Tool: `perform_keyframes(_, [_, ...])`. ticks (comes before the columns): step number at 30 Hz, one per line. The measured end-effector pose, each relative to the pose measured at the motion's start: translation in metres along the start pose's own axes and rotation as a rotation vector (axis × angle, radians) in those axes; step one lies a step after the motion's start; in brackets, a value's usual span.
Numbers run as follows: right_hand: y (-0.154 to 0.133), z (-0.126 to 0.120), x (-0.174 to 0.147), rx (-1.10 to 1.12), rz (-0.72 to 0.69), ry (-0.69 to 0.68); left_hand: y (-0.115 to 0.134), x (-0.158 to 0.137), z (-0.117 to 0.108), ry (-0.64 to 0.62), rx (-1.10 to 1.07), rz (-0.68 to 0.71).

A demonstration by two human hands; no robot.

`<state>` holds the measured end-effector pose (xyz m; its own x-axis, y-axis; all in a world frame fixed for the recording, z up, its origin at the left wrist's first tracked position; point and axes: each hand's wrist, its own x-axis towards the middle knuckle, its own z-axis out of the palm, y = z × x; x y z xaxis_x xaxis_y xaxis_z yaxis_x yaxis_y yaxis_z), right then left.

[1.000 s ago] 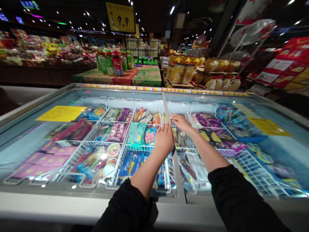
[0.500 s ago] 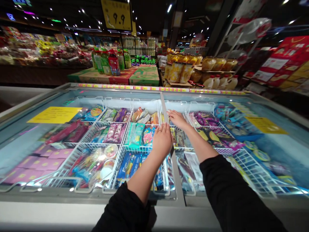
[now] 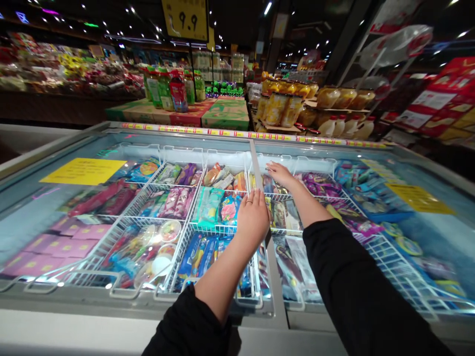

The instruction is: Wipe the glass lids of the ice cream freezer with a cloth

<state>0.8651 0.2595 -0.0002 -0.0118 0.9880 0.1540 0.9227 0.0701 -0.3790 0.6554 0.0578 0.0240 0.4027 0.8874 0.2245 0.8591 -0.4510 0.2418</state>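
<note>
My left hand lies flat with its fingers stretched out along the grey middle frame of the glass-topped chest freezer. A ring shows on one finger. Farther back and to the right, my right hand is spread over the right glass lid, just beside that frame. Whether its palm touches the glass I cannot tell. Neither hand holds anything. Below the glass, white wire baskets hold wrapped ice creams, among them turquoise packs and blue packs.
Yellow notices lie on the glass at both sides. Pink boxes and tubs sit inside at the left. Behind the freezer stand bottles, jars and a yellow price sign.
My right hand has moved right, away from the middle frame. My left hand stays on the frame. The view has shifted slightly.
</note>
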Motion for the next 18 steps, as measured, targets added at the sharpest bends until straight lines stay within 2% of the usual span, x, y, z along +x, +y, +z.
perform_keyframes(2, [-0.011,0.007,-0.001,-0.007,-0.071,-0.037,0.001,-0.001,-0.004,-0.01,0.002,-0.005])
perform_keyframes(4, [-0.009,0.009,-0.01,0.011,-0.172,-0.061,0.001,-0.001,-0.006,-0.025,0.002,-0.007])
perform_keyframes(8, [0.023,-0.002,-0.025,0.097,-0.319,-0.113,0.002,-0.001,-0.004,-0.026,-0.003,-0.005])
perform_keyframes(10, [0.035,-0.009,-0.021,0.109,-0.294,-0.103,0.003,0.0,-0.002,-0.026,-0.006,-0.011])
perform_keyframes(12, [0.032,-0.01,-0.01,0.076,-0.214,-0.056,0.004,0.001,-0.002,-0.043,-0.007,-0.027])
perform_keyframes(15, [0.004,-0.002,0.01,-0.016,-0.104,-0.001,0.004,0.002,-0.005,-0.081,-0.011,-0.034])
perform_keyframes(18, [-0.022,0.009,0.015,-0.083,-0.089,-0.011,0.004,0.002,-0.009,-0.104,-0.012,-0.023])
